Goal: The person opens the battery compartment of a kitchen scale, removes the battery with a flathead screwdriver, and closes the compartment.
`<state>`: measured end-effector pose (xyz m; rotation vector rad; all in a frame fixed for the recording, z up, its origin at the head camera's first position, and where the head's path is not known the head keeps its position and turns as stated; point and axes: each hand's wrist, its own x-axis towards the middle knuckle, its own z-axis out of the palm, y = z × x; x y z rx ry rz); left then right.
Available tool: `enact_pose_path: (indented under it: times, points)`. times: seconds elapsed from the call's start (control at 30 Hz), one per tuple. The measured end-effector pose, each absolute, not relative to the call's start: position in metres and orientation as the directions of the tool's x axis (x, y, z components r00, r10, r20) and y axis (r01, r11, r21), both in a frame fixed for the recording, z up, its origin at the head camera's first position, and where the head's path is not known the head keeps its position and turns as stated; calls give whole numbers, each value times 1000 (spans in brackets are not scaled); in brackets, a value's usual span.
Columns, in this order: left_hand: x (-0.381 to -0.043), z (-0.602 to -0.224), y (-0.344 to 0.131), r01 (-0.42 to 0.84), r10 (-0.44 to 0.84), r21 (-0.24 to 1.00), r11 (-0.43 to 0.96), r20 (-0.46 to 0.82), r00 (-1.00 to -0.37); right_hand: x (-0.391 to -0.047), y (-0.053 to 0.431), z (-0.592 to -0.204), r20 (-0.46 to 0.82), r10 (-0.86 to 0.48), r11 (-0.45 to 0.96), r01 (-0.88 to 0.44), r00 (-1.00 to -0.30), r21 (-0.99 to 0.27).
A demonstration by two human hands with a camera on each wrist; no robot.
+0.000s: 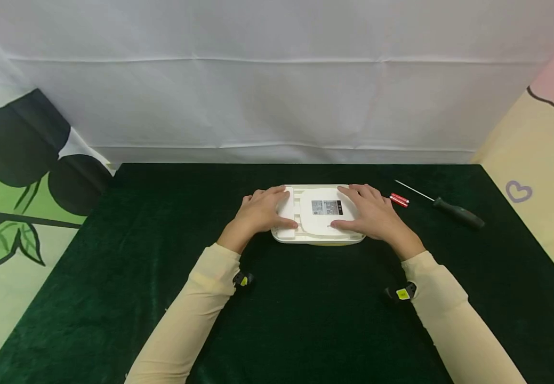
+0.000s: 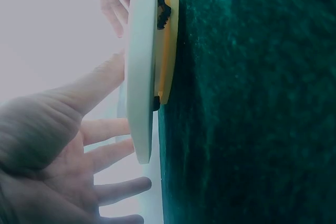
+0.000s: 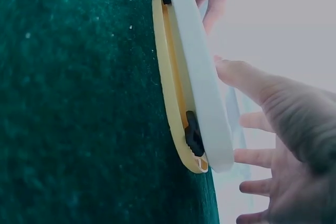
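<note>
A flat white device (image 1: 305,239) with rounded corners lies on the dark green cloth, a printed label (image 1: 327,207) on its raised upper panel. Both wrist views show a yellow part (image 3: 167,72) with black pieces (image 3: 193,134) beneath the white body. My left hand (image 1: 261,212) rests on the device's left end, over a white strip, thumb and fingers spread. On the right side of the raised panel, my right hand (image 1: 371,214) touches with thumb and fingertips. Its fingers look spread and fairly straight in the right wrist view. The device's face underneath is hidden.
Red-and-white cylinders (image 1: 399,200), which look like batteries, lie just right of my right hand. Farther right is a screwdriver (image 1: 459,212) with a dark handle. The green-covered table (image 1: 161,256) ends at a white curtain (image 1: 277,106) behind.
</note>
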<state>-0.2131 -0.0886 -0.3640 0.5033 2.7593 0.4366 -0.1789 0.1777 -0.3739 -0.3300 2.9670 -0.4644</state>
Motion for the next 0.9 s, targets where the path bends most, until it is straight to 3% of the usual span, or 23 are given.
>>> enact_pose_path:
  times: [0.27, 0.5, 0.9]
  points:
    - [-220, -356, -107, 244, 354, 407, 880, -223, -908, -181, 208, -366, -90, -264, 890, -207, -960, -406]
    - [-229, -352, -127, 192, 335, 427, 884, -290, -897, -181, 228, -364, -146, -312, 877, -226, -939, -423]
    - [-232, -364, -123, 243, 395, 421, 874, -326, -859, -187, 228, -377, -194, -327, 867, -212, -925, -451]
